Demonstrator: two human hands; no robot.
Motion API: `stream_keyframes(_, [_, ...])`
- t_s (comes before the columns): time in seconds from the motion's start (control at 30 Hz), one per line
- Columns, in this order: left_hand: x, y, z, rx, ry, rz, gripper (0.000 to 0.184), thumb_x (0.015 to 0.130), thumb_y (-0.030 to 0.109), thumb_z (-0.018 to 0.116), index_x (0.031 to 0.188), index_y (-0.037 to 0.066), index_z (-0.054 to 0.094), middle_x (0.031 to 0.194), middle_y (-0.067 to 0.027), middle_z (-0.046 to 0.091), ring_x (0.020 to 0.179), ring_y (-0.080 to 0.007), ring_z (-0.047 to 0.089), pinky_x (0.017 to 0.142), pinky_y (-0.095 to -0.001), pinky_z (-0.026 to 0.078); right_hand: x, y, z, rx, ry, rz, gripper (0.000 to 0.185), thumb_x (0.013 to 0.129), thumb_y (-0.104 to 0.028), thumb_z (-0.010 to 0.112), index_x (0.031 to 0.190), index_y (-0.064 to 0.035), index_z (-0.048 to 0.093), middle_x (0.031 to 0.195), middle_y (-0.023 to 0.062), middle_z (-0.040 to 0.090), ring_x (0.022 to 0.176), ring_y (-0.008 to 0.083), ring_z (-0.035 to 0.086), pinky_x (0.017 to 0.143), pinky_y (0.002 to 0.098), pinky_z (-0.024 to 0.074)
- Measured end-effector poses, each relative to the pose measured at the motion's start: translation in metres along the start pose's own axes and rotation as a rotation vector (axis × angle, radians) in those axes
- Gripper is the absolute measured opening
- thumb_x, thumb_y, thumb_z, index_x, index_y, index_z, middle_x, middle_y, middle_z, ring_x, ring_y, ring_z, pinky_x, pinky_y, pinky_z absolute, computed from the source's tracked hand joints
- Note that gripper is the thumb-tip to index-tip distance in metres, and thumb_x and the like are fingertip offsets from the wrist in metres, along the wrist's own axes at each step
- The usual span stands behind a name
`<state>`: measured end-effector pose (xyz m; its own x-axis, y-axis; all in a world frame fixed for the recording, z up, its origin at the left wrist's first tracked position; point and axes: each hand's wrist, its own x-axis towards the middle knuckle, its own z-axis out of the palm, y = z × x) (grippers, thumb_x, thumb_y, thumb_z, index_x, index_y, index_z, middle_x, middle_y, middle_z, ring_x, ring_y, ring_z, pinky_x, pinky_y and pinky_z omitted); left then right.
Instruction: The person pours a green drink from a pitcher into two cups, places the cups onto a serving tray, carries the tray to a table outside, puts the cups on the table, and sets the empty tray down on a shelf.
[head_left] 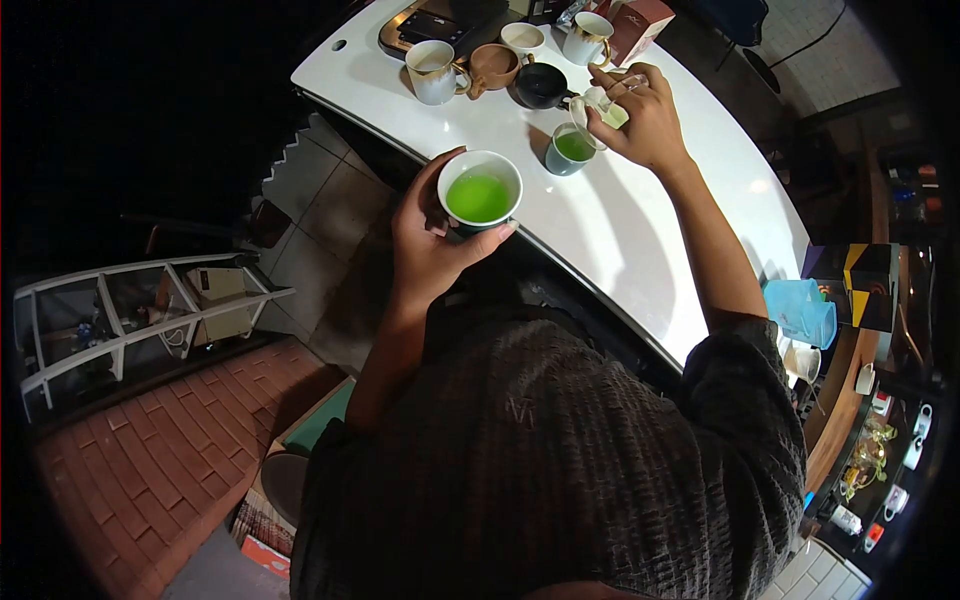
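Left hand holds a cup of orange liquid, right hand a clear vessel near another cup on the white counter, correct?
Not quite: the head view shows green liquid in the cup the left hand holds, not orange. The right hand does hold a clear vessel near another cup.

On the white surface (650,255): a gold-rimmed mug (431,82) is standing beside a brown cup (491,72); a gold-trimmed mug (583,45) is standing by a red box (640,28). At right: a light-blue basket (800,312) is sitting beside a dark striped box (878,280).
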<state>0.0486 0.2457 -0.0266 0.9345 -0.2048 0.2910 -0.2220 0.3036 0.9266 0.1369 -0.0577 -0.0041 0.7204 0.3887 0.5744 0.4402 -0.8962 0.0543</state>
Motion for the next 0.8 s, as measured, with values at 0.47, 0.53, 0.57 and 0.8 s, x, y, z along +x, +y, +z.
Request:
stream_keyframes(0.47, [0.003,-0.003,0.011,0.004,0.015,-0.011,0.078,0.068,-0.002,0.083,0.135,-0.007,0.044,0.121,-0.0120,0.058,0.110,-0.0170,0.060,0.093,-0.0306,0.051,-0.008,0.013,0.003,0.211,0.130,0.150,0.043,0.073,-0.029,0.071,0.110,-0.0069,0.074,0.095,0.0073,0.074,0.102,0.0282,0.056,0.091,0.0378,0.0455])
stream_keyframes(0.53, [0.004,-0.004,0.014,0.010,0.017,0.009,0.078,0.068,0.000,0.083,0.135,-0.007,0.043,0.121,-0.0121,0.058,0.109,-0.0174,0.060,0.092,-0.0306,0.051,-0.012,0.019,-0.001,0.230,0.137,0.214,0.042,0.075,-0.028,0.073,0.111,-0.0061,0.073,0.095,0.0083,0.073,0.103,0.0288,0.056,0.092,0.0366,0.0455])
stream_keyframes(0.57, [0.006,-0.004,0.015,0.008,0.014,0.010,0.078,0.068,0.000,0.083,0.135,-0.007,0.043,0.121,-0.0121,0.058,0.109,-0.0174,0.060,0.092,-0.0306,0.051,-0.013,0.020,-0.007,0.253,0.149,0.305,0.042,0.076,-0.029,0.073,0.111,-0.0063,0.073,0.097,0.0091,0.073,0.104,0.0290,0.056,0.093,0.0367,0.0453])
stream_keyframes(0.8, [0.017,-0.008,0.047,-0.066,-0.073,-0.021,0.077,0.069,-0.001,0.082,0.135,-0.007,0.043,0.123,-0.0123,0.057,0.111,-0.0176,0.059,0.093,-0.0310,0.051,-0.001,0.025,-0.092,0.544,0.193,0.423,0.033,0.089,-0.018,0.066,0.115,0.0013,0.070,0.115,0.0087,0.070,0.108,0.0175,0.055,0.100,0.0316,0.0407])
